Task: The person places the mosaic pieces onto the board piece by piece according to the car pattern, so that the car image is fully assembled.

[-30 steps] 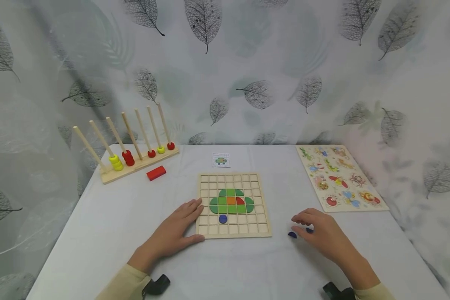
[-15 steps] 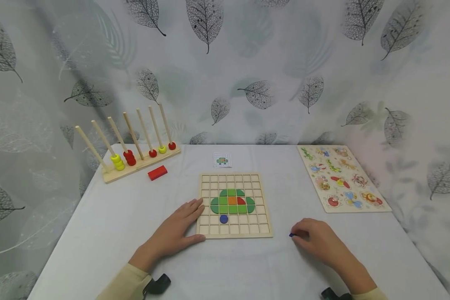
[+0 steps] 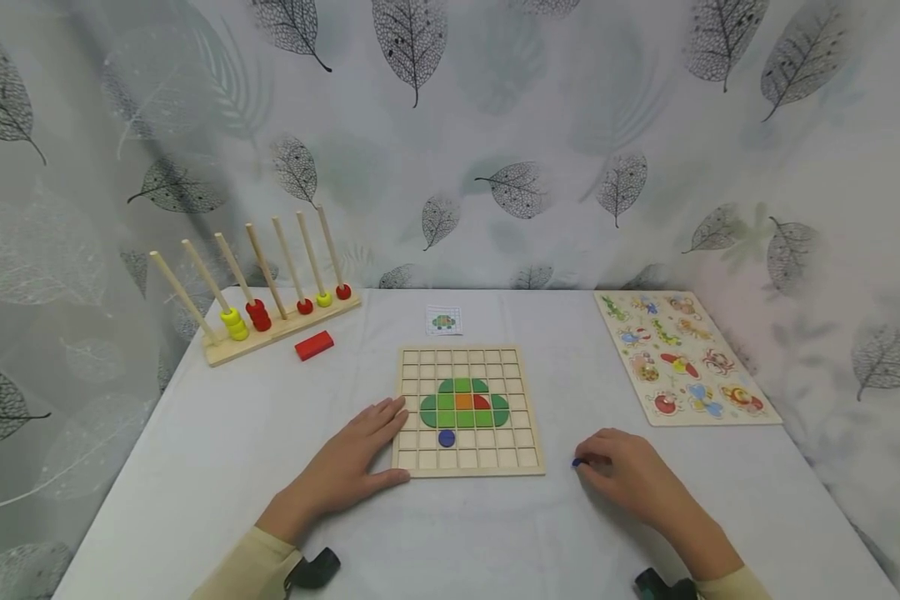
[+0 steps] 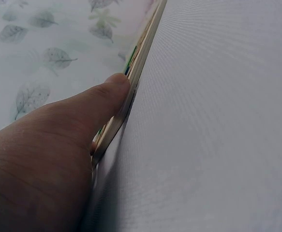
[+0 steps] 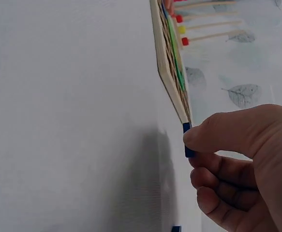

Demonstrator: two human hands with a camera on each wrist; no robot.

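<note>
My left hand [image 3: 356, 454] lies flat along the left edge of the gridded wooden board [image 3: 532, 461], its thumb at the near left corner. In the left wrist view the thumb [image 4: 95, 104] presses that board's edge. Right of the board, my right hand [image 3: 626, 475] pinches a small blue piece [image 5: 187, 141] between thumb and fingertips. A second blue piece [image 5: 176, 228] lies on the table below it, hidden by the hand in the head view. Green, orange and red tiles [image 3: 463, 402] form a shape on the grid, with a blue round [image 3: 446, 438] beneath it.
A small pattern card [image 3: 444, 320] lies beyond the board. Back left stands a wooden peg rack [image 3: 277, 327] with red and yellow beads, a red block [image 3: 314, 346] before it. An animal picture puzzle [image 3: 678, 358] lies at the right.
My right hand has come down from above two blue pieces on the table and taken one, then shifted slightly left with it. The left hand stays put.
</note>
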